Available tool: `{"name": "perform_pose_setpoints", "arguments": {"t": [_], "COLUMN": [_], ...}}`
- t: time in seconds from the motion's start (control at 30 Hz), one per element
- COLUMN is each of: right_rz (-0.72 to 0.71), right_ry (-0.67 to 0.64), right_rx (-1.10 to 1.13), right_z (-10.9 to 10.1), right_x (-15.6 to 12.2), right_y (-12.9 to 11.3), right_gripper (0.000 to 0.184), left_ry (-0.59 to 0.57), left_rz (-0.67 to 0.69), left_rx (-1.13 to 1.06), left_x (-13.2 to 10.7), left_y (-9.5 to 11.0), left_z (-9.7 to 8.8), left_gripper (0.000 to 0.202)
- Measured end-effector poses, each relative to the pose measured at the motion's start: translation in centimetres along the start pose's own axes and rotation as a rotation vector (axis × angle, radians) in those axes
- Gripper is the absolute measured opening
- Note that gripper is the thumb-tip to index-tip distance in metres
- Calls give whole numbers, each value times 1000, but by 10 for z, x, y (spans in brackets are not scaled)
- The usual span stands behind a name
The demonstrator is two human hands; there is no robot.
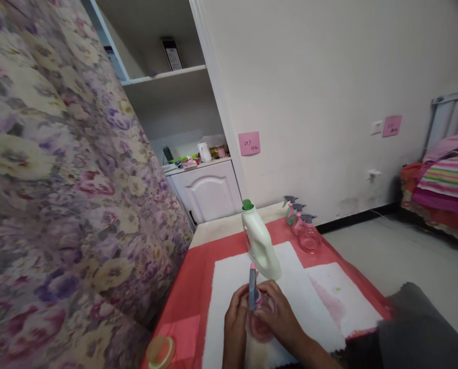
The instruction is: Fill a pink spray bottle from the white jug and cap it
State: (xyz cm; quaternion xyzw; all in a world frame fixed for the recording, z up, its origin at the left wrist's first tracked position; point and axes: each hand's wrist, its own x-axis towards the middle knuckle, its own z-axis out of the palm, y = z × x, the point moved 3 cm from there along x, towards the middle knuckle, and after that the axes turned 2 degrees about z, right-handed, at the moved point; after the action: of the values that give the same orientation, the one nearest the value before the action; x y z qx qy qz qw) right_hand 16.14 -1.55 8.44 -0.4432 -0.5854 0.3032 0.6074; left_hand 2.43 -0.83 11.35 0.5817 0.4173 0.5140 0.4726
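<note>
Both of my hands are closed around a pink see-through spray bottle [260, 330] with a grey trigger head [252, 289], low over the white sheet on the table. My left hand [235, 320] grips at the head and neck from the left. From the right, my right hand [280, 315] wraps the neck and upper body, its fingers near the pink collar. The bottle looks upright; its far side is hidden by my fingers. Just beyond stands a large pale green jug [260, 243] with a green spout at its mouth.
Several spray bottles [309, 238] with grey heads stand in a row at the table's back right. A stained white cloth [346, 297] lies to the right. A round yellowish container [160, 352] sits at the front left. A floral curtain [71, 205] hangs along the left side.
</note>
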Motion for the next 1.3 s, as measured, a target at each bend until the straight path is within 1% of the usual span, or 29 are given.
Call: {"name": "perform_pose_setpoints", "arguments": {"t": [0.13, 0.23, 0.3, 0.43, 0.53, 0.73, 0.9, 1.13, 1.2, 1.3], "right_rz": [29, 43, 46, 89, 133, 210, 234, 200, 197, 185], "right_ry": [-10, -7, 8, 18, -10, -48, -73, -80, -99, -125], "right_rx": [-13, -39, -51, -27, 43, 141, 182, 183, 206, 262], "right_z": [0, 2, 5, 11, 13, 13, 11, 7, 8, 6], "right_x": [-10, -18, -22, -30, -33, -32, -33, -32, -32, -31], "right_y": [8, 24, 39, 68, 78, 79, 79, 73, 71, 67], "right_gripper": [60, 72, 78, 82, 85, 80, 84, 88, 88, 85], "left_ry": [-72, -68, -50, -25, -26, -64, -80, -69, -65, -66], "left_rz": [18, 41, 57, 53, 36, 27, 19, 14, 7, 27], "left_rx": [50, 101, 138, 184, 189, 202, 240, 198, 172, 144], "left_x": [-1, 3, 5, 6, 5, 3, 5, 2, 1, 1], "left_y": [-12, -15, -14, -12, -12, -16, -14, -14, -11, -1], "left_z": [-2, 2, 6, 9, 9, 8, 9, 13, 15, 21], "left_gripper": [40, 44, 40, 30, 31, 36, 40, 39, 38, 35]}}
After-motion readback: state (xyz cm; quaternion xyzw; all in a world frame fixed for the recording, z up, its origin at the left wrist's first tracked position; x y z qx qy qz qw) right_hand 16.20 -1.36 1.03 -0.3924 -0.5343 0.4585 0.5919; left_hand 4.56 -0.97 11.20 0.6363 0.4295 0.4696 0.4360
